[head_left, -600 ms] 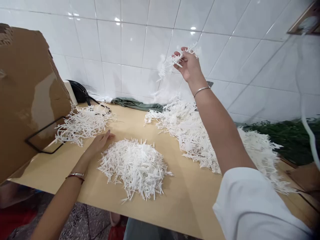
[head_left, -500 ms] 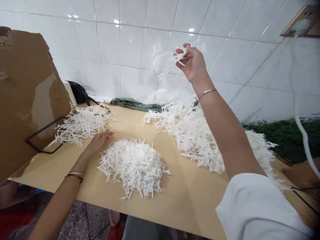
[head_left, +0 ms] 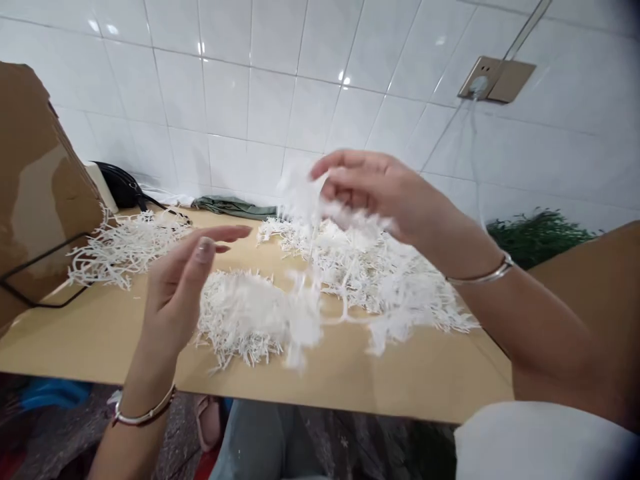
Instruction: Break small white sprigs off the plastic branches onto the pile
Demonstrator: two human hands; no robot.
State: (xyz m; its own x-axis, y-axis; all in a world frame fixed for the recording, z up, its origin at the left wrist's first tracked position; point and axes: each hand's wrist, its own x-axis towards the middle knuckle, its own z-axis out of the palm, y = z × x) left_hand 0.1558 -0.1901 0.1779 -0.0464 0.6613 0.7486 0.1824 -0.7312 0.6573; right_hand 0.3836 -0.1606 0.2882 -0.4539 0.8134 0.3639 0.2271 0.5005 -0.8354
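My right hand (head_left: 380, 190), raised above the table (head_left: 400, 380), is closed on a tangle of white branching pieces (head_left: 305, 307) that hangs down, blurred by motion. To its left, my left hand (head_left: 183, 283) is held up with thumb and fingers apart and nothing between them. Below and between the hands lies a compact white pile (head_left: 235, 333). A larger white heap (head_left: 410, 273) spreads behind and to the right, partly hidden by the hanging pieces. Another loose white pile (head_left: 130, 243) rests at the left.
A cardboard box (head_left: 30, 153) and a black wire frame (head_left: 45, 303) stand at the left. Along the tiled wall lie a black bag (head_left: 117, 187) and green cloth (head_left: 233, 207). Green foliage (head_left: 540, 230) sits right, below a socket (head_left: 480, 83) with a cable.
My right hand has come down from high by the wall, with a long white tangle now hanging from it. My left hand has lifted off the table. The view has shifted to the right.
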